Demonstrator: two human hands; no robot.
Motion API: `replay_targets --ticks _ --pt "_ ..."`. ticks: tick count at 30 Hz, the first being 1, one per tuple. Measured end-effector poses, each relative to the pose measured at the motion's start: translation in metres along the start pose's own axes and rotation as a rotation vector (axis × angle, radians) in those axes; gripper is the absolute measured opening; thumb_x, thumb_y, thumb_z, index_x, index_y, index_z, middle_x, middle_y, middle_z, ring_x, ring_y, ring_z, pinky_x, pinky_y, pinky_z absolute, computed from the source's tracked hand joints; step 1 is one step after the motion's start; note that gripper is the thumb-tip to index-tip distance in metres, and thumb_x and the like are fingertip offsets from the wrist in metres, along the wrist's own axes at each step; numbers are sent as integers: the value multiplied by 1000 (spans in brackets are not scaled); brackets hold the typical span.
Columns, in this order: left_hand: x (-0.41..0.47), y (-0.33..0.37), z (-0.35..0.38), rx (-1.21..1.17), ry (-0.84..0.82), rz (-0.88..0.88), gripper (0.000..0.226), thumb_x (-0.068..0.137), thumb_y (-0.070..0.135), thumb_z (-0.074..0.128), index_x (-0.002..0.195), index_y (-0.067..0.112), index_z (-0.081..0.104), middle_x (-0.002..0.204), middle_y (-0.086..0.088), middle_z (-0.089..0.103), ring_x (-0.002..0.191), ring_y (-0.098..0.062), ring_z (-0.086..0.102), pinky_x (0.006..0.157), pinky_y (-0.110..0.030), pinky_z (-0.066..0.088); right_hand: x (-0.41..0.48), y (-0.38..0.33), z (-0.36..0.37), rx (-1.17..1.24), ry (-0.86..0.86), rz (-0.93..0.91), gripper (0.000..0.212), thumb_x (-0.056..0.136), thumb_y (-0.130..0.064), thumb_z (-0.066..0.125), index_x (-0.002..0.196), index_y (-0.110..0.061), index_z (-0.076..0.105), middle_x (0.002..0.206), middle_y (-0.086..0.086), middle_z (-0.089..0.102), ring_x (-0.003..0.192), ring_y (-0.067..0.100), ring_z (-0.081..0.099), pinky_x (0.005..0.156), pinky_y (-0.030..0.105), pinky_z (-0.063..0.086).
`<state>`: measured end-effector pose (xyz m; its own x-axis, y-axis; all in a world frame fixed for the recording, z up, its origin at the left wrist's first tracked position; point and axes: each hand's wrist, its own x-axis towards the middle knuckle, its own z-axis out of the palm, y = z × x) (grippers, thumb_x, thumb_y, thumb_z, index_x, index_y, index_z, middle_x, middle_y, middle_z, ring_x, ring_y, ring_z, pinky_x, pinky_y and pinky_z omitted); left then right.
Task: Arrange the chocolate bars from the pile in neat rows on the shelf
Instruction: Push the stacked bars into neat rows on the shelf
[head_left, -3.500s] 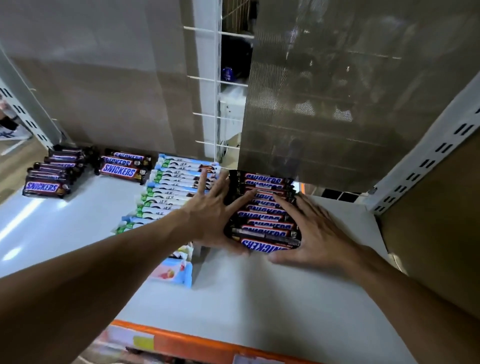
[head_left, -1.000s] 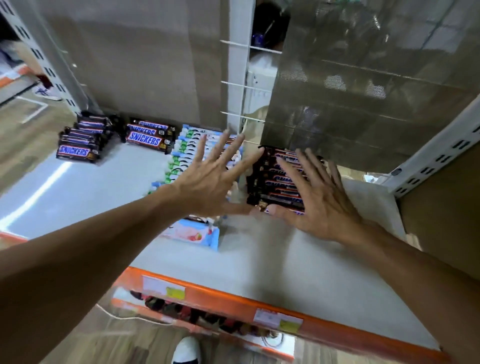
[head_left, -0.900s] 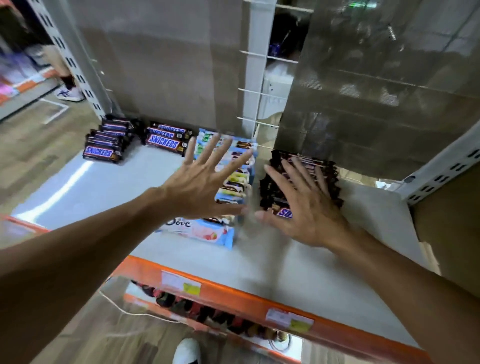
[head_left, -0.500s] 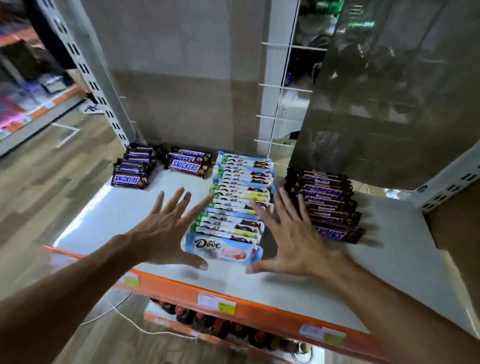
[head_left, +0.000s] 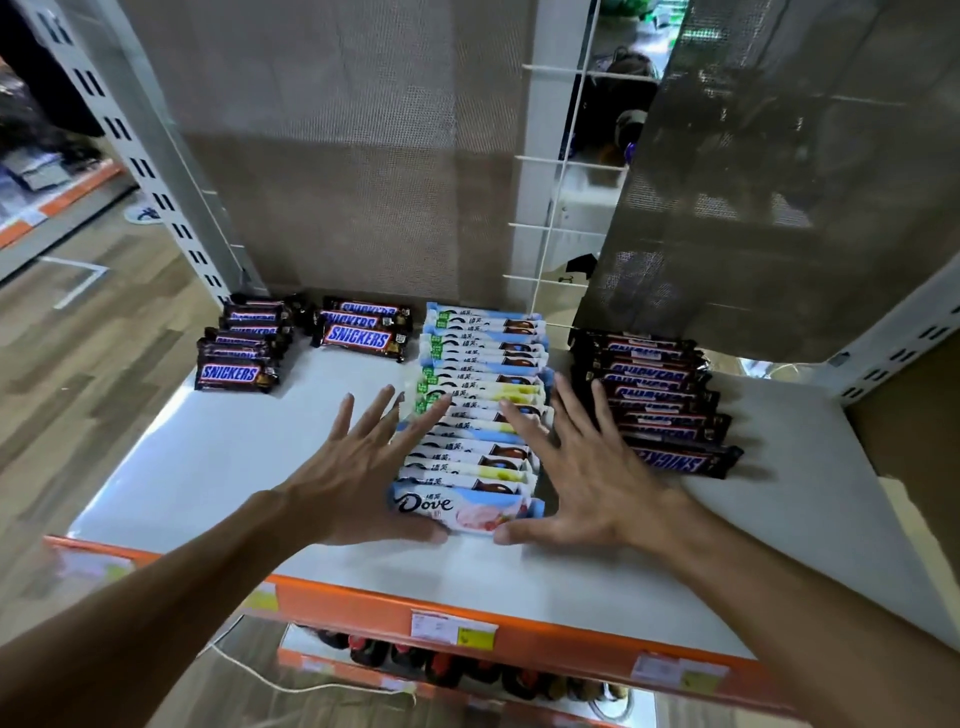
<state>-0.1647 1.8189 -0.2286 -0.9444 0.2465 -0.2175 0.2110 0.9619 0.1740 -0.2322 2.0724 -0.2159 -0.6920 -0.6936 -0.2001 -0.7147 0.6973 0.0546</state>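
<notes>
Both arms extend forward from the lower corners of the view, bare to the wrist. The left forearm (head_left: 171, 603) runs up and to the right, and the right forearm (head_left: 789, 592) runs up and to the left, so the two converge toward the centre.

Left hand (head_left: 358, 478): palm down, fingers (head_left: 343, 423) straight and spread, pointing away from the body, thumb extended inward.

Right hand (head_left: 587, 478): same pose, mirrored — fingers (head_left: 571, 413) straight and fanned, thumb extended inward.

The thumb tips point at each other but stay apart. Both hands are flat and uncurled.
</notes>
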Motion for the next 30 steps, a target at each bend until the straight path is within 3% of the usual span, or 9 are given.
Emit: replay_targets --ticks 6,13,19,23,27,30 --pt "2 3 4 -18 23 3 126 58 96 45 137 43 -37 159 -10 -8 142 -29 -24 115 -57 -10 1 -11 2 29 68 3 116 64 -97 18 143 -28 -30 155 21 -17 136 28 -37 112 59 -11" --pt "-9 -17 -1 -21 3 31 127 56 95 50 138 46 -34 159 -5 -13 142 -26 -26 114 -54 -14 -8 -3 -1 -30 57 6 122 58 -101 18 145 -28 -28 154 24 -10 138 34 -33 111 59 -15" --pt "5 -8 -3 2 13 67 125 60 94 46 139 42 -35 159 -7 -4 143 -30 -22 115 -56 -11 -3 -4 0 -29 79 -25 122 60 -100 18 147 -24 -23 156 21 9 139 32 -31 111 60 -14" --pt "10 -9 -2 49 60 95 122 62 96 40 143 38 -30 159 -14 6 145 -35 -11 116 -58 -6 -5 -5 1 -25 115 -2 115 68 -95 19 150 -23 -15 151 25 25 142 36 -20 111 63 -7" --pt "11 -9 -1 112 118 113 117 65 96 35 148 35 -21 155 -19 23 145 -39 3 116 -59 1 -4 -5 3 -32 130 -1 108 73 -91 17 150 -22 -13 153 24 22 143 36 -17 111 62 -5" --pt "11 -9 0 121 138 108 116 65 96 34 149 35 -18 152 -21 27 144 -40 8 116 -59 6 -3 -6 4 -16 137 15 108 73 -91 20 152 -22 -8 147 27 32 144 37 -13 112 63 -1"
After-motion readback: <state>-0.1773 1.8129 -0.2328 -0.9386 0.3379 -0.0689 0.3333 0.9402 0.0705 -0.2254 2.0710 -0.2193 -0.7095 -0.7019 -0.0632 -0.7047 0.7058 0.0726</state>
